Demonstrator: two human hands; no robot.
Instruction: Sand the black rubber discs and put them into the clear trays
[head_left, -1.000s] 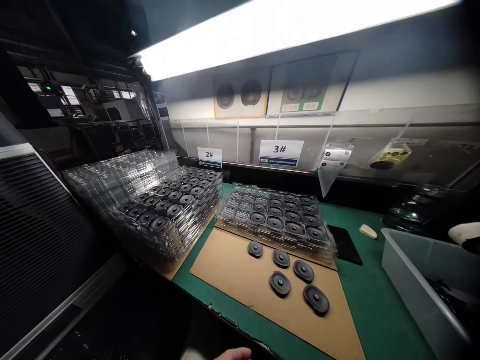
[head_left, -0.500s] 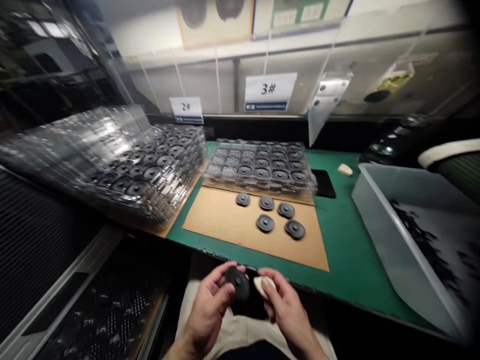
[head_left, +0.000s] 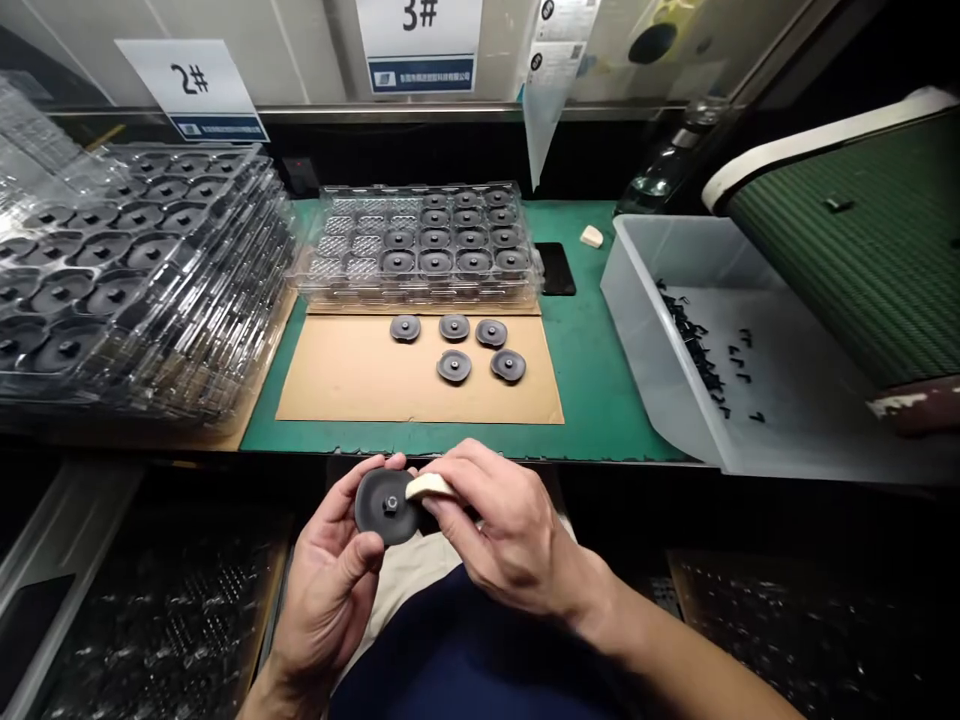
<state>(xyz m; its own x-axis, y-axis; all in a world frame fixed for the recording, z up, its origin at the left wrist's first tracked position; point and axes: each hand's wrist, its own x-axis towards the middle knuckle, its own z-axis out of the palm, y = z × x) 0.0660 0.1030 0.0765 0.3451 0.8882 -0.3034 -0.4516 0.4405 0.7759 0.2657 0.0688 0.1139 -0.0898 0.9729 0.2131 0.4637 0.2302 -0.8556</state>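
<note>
My left hand (head_left: pixel 337 560) grips a dark grey rounded disc (head_left: pixel 375 520) by its edge, its small central stud facing me. Between the thumb and fingers of my right hand (head_left: pixel 495 520) is a cream-coloured block (head_left: pixel 430 487), perhaps an eraser or sponge piece; its tip meets the disc's right side. Both hands are in front of the table edge, above my lap. Several similar discs lie on a cardboard sheet (head_left: pixel 345 375) just beyond. Behind them a clear plastic tray (head_left: pixel 307 265) holds more discs in its right-hand pockets, while several left pockets hold none.
Stacked clear trays (head_left: pixel 217 300) full of discs rise at the left. A translucent bin (head_left: pixel 660 350) with small black pieces stands right, beside a green conveyor (head_left: pixel 847 230). A black phone-like slab (head_left: pixel 556 268), another cream block (head_left: pixel 592 236) and a bottle (head_left: pixel 660 175) are on the green mat.
My right hand has brought the cream block over against the disc, where before they were apart. The disc has turned its face more toward me. My view has swung right and down.
</note>
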